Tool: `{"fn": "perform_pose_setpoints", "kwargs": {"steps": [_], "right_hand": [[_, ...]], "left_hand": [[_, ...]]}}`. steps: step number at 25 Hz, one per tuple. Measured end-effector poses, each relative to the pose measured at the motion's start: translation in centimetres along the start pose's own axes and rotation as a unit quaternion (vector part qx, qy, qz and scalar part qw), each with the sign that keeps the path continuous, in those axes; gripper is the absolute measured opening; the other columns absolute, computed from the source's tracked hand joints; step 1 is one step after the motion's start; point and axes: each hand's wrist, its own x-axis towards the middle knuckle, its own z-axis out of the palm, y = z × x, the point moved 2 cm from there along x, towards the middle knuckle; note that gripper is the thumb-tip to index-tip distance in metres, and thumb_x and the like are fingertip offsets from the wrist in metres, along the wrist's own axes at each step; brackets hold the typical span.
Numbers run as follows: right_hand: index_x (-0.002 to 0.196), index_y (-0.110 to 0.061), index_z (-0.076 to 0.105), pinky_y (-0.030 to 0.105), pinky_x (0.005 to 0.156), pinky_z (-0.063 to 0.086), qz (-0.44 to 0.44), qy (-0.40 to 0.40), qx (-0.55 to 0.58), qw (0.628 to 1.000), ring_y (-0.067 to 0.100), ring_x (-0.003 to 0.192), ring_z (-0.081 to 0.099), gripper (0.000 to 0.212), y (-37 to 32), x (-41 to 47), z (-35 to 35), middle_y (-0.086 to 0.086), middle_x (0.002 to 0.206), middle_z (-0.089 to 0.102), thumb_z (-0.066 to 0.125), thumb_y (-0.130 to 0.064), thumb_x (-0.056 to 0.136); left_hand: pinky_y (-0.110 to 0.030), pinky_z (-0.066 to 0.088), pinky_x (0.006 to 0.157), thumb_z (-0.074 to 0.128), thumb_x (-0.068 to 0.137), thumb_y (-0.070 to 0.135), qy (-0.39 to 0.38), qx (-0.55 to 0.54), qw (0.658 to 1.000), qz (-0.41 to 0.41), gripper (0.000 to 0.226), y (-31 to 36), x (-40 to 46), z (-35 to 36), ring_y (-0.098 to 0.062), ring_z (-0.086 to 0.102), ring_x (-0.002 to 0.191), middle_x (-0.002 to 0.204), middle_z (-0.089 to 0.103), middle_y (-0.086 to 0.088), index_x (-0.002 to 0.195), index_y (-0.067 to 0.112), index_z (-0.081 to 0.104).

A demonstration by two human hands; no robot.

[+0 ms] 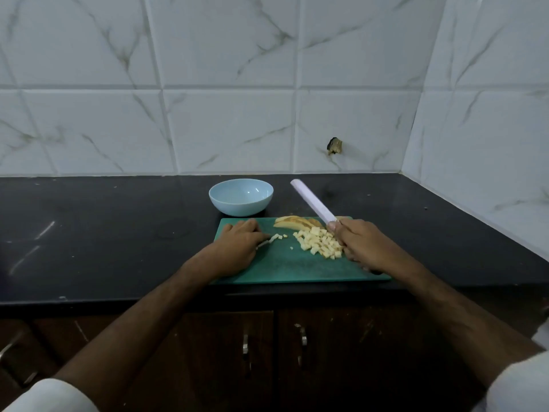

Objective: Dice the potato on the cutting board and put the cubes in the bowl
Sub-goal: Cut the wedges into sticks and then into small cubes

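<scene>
Potato cubes lie heaped on the board's right half, a few strays near its middle, uncut slices at its back edge. The right hand grips the knife, blade raised. The left hand lies curled on the board's left side; whether it holds anything I cannot tell. The bowl stands just behind the board.

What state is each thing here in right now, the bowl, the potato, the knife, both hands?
Bowl: upright, no cubes inside, behind the board.
Cutting board: flat on the counter.
Potato cubes: piled on the board, a few strays to their left.
Potato slices: uncut, at the board's far edge.
Knife: blade raised, pointing away.
Right hand: grips the knife.
Left hand: rests on the board; what it holds is unclear.
</scene>
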Motion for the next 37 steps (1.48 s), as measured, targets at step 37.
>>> {"fn": "perform_pose_setpoints", "kwargs": {"steps": [37], "right_hand": [[0.083,-0.007,0.049,0.022,0.035,0.029,-0.025,0.079,0.245,0.966,0.009,0.036,0.029,0.040,4.2,2.7,0.2,-0.002,0.048,0.037,0.040,-0.035,0.110]], "left_hand": [[-0.038,0.042,0.075,0.066,0.089,0.022,0.187,0.014,0.982,0.030,0.005,1.1,5.6,-1.3,-0.018,0.060,0.080,0.090,0.065,0.007,0.091,0.024,0.061]]}}
